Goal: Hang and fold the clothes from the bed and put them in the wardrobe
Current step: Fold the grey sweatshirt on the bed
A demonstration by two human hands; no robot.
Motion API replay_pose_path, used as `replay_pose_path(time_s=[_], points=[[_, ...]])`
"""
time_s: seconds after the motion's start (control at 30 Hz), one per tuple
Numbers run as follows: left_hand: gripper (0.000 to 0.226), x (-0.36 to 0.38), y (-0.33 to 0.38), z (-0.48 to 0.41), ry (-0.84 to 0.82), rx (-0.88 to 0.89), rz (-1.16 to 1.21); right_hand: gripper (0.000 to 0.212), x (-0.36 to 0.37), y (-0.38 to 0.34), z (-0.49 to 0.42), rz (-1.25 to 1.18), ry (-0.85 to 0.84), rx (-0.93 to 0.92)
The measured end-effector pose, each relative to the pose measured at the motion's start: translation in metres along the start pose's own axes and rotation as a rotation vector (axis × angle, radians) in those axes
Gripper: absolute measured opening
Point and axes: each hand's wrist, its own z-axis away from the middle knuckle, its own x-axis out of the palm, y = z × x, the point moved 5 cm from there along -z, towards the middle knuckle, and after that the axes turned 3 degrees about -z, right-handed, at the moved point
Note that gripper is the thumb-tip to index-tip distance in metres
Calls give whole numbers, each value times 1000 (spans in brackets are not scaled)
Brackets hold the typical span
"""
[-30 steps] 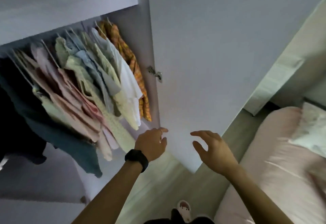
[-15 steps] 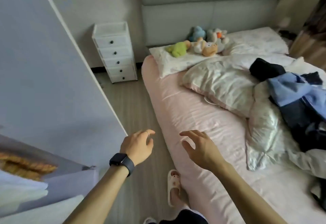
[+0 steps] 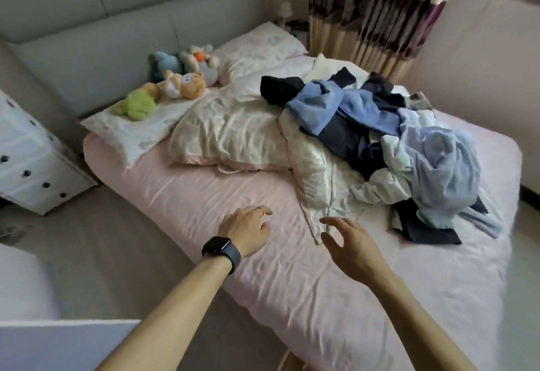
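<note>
Fingers (image 3: 336, 222) relaxed, left hand (image 3: 245, 230) and right hand (image 3: 352, 246) hover over bed (image 3: 187, 195).

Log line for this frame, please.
left hand: empty | right hand: empty | clothes pile: untouched on bed | stage: no garment picked

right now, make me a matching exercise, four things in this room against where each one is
Things: 1 clothes pile; 2 plush toys; 3 drawer chest; 4 striped curtain.
Places: A on the floor left of the bed; B on a pillow by the headboard; C hanging past the bed's far corner; D heaped on the bed, partly over the quilt.
Pairs: 1-D, 2-B, 3-A, 4-C.
</note>
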Motion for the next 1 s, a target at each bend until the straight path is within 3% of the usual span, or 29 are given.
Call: replay_pose_path(time_s=[0.23, 0.5, 0.63, 0.8, 1.0], points=[[37, -39, 50, -105, 69, 39, -55, 36, -63, 42, -97, -50, 82, 39], [38, -32, 83, -227, -5, 210, -127, 35, -93, 109, -185, -110, 239, 208], [41, -3, 109, -312, -121, 318, -205, 35, -89, 171, -225, -136, 288, 375], [40, 50, 139, -396, -139, 369, -218, 37, -84, 262, -257, -197, 355, 556], [50, 166, 144, -482, -212, 372, -444, 69, -74, 403, -293, -86, 404, 817]])
